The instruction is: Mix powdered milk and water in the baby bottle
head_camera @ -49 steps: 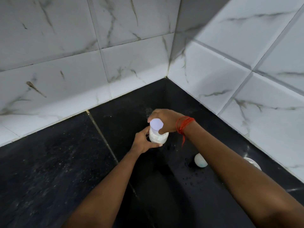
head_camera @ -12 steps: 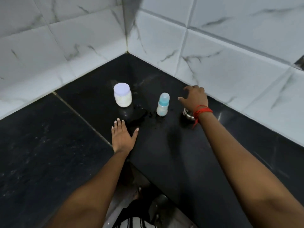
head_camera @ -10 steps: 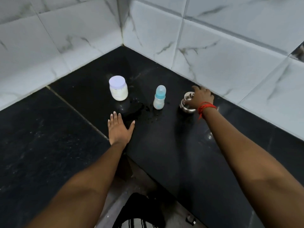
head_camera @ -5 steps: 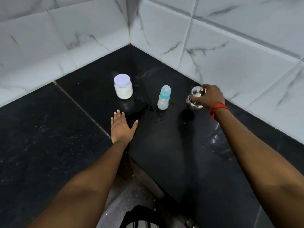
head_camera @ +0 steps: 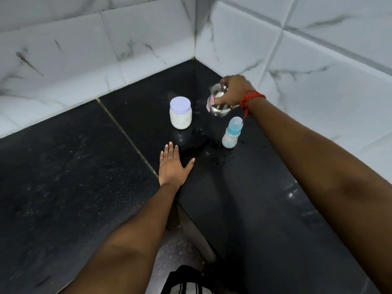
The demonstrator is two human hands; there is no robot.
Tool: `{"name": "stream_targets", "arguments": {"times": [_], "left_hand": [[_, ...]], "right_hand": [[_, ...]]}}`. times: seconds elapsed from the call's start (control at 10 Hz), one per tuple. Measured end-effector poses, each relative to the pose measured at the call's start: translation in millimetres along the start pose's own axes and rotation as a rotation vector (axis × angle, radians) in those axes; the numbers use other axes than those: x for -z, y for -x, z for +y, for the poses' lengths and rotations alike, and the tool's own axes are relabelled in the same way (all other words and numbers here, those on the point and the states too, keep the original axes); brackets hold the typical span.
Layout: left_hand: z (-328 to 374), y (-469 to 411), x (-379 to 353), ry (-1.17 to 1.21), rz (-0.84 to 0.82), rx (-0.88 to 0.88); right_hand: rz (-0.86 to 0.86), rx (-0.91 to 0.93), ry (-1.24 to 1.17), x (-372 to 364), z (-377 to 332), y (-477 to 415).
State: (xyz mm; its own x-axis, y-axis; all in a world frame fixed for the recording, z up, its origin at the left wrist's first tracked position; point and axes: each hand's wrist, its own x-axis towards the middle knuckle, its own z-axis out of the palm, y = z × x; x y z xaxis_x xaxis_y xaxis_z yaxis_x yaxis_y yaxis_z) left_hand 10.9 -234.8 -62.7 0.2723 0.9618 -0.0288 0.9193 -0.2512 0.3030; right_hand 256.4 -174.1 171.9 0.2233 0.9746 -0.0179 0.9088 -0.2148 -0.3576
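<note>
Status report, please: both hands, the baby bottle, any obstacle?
Left hand flat on the counter. Right hand grips a steel cup. Baby bottle upright, cap on. Lidded powder jar beside it; wet patch near its base.

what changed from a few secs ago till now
The hands let go of the jar, which stands closed. The right hand reached the steel cup, gripped its rim and carried it from the right of the baby bottle to behind it, nearer the jar, tilted. The left hand lies flat on the counter as it did a second ago; jar and bottle stayed put.
</note>
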Motion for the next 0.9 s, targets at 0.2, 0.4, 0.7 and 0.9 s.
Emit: {"name": "stream_targets", "arguments": {"times": [0.2,0.4,0.7,0.9], "left_hand": [[0.2,-0.4,-0.8,0.005,0.006,0.004],[-1.6,-2.2,-4.3,-0.003,0.013,0.004],[-3.5,-4.8,3.2,0.099,-0.009,0.019],[16.5,-30.7,64.2,0.258,-0.017,0.058]], "right_hand": [[-0.217,0.004,0.12,-68.9,-3.8,-9.9],[-0.209,0.012,0.145,-88.3,0.7,-8.7],[-0.224,0.023,0.253,-81.6,-1.6,-2.4],[0.016,0.117,0.163,-57.1,-12.0,15.5]]}}
